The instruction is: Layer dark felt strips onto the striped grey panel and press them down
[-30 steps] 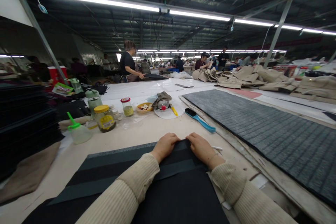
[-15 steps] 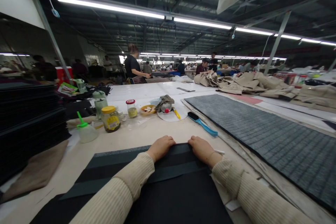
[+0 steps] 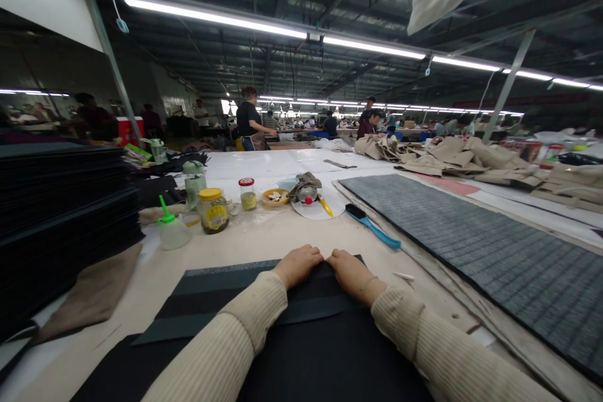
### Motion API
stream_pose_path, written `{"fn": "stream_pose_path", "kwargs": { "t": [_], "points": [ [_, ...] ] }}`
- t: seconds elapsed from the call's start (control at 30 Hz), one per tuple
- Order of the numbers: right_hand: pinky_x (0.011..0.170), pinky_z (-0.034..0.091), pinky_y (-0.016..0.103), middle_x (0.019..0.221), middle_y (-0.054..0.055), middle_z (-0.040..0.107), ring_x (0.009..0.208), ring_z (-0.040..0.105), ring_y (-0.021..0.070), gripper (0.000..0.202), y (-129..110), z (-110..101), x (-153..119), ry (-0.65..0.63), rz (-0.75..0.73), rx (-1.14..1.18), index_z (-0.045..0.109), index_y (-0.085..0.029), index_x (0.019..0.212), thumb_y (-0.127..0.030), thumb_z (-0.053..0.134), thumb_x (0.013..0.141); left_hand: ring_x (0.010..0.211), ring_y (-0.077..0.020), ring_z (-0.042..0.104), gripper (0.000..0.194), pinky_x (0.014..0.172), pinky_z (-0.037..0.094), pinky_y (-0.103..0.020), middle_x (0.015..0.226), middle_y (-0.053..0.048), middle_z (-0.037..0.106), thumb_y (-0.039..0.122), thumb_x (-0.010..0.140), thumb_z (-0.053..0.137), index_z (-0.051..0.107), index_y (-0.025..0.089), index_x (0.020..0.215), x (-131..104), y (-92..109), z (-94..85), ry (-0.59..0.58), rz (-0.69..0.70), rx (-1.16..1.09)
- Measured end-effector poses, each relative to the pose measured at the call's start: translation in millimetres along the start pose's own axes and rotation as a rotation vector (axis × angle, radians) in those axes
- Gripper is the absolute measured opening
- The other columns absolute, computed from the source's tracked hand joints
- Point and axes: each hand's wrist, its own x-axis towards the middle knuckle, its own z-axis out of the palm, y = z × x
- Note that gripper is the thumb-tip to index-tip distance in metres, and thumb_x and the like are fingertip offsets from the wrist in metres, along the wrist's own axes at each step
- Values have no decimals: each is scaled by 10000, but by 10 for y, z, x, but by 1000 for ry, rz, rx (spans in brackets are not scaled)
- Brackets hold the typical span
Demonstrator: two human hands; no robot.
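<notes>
A dark fabric panel point(image 3: 339, 352) lies flat on the table in front of me, with grey-green bands point(image 3: 176, 326) across its far part. My left hand point(image 3: 299, 265) is closed on the panel's far edge, its fingers curled down over the cloth. Just right of it, my right hand point(image 3: 351, 273) pinches the same edge, and the two sets of fingertips nearly meet. A corner of cloth sticks out past the right hand. What lies under the fingers is hidden.
A blue-handled brush point(image 3: 374, 227), a yellow-lidded jar point(image 3: 213, 210) and a squeeze bottle point(image 3: 173, 231) stand beyond the panel. Dark fabric stacks point(image 3: 66, 201) rise at left. A grey quilted sheet point(image 3: 471, 245) covers the right. A person point(image 3: 252, 119) stands across the table.
My right hand has moved left along the edge, closer to my left hand. The fabric corner now shows beyond it. The view has shifted slightly left.
</notes>
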Motion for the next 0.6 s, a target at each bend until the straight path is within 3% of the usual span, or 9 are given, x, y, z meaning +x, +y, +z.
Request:
{"fn": "stream_pose_path", "kwargs": {
  "t": [0.23, 0.43, 0.6],
  "points": [
    [806, 398, 283, 979, 146, 602, 918, 571, 206, 349, -93, -96, 111, -38, 61, -30, 650, -97, 966, -16, 378, 763, 918, -158, 523, 267, 830, 431, -255, 970, -41, 608, 87, 870, 402, 599, 181, 1023, -376, -128, -41, 70, -111, -7],
    [824, 391, 271, 1008, 133, 601, 945, 559, 208, 347, -422, -23, 223, -20, 38, -55, 648, -106, 970, -42, 347, 810, 891, -170, 519, 238, 805, 439, -261, 939, -38, 608, 109, 871, 409, 617, 179, 962, -353, -112, -2, 55, -94, 6],
    [847, 379, 275, 1030, 141, 592, 984, 534, 215, 348, -475, -2, 173, -11, 9, -85, 631, -106, 1018, -62, 336, 838, 883, -160, 530, 237, 819, 432, -253, 938, -27, 614, 93, 854, 427, 623, 190, 944, -419, -200, -89, 23, -82, 6]
  ]
}}
